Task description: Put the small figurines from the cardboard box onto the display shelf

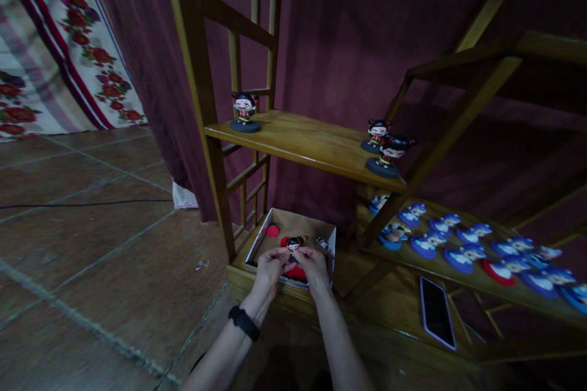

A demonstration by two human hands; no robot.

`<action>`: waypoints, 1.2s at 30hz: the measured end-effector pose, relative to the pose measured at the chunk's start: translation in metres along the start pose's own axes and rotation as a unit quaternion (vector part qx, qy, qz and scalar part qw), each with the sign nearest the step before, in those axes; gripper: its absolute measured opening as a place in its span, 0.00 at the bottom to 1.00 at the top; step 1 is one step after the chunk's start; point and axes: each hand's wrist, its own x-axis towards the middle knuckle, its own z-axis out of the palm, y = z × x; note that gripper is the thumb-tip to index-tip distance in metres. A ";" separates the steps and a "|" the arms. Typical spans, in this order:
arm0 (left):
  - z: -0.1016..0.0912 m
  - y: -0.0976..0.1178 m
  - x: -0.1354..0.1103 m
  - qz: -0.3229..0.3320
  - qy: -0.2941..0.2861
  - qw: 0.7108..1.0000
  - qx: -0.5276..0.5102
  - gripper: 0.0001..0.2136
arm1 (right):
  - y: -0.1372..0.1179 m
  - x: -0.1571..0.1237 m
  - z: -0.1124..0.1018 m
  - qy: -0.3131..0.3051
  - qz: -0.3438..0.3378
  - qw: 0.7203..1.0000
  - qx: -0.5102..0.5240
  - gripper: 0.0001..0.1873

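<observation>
In the head view, the left hand [269, 269] and the right hand [315, 267] pinch a small black-haired figurine [293, 246] between their fingers, at the lower centre of the frame, over an open box [300, 220] containing a red disc [273, 231]. Mid-frame, a wooden shelf [298, 131] carries three similar figurines [244, 107]; a phone [438, 311] lies lower right.

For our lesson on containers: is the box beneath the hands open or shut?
The box is open: its brown inside shows from above, with a red disc inside.
</observation>
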 end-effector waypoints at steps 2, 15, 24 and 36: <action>0.000 0.000 -0.001 -0.001 0.002 1.000 0.005 0.03 | 0.005 0.001 0.000 0.005 -0.007 1.000 -0.008 0.12; 0.002 0.003 0.000 -0.008 -0.013 1.000 0.018 0.04 | 0.013 -0.001 0.002 0.045 -0.048 0.998 0.011 0.12; 0.000 0.017 0.001 -0.036 -0.037 0.999 -0.007 0.07 | -0.004 -0.009 0.005 -0.012 -0.032 0.991 0.126 0.21; -0.004 0.020 0.002 -0.055 -0.072 0.996 -0.006 0.11 | -0.004 -0.004 -0.003 -0.006 -0.065 0.997 0.051 0.22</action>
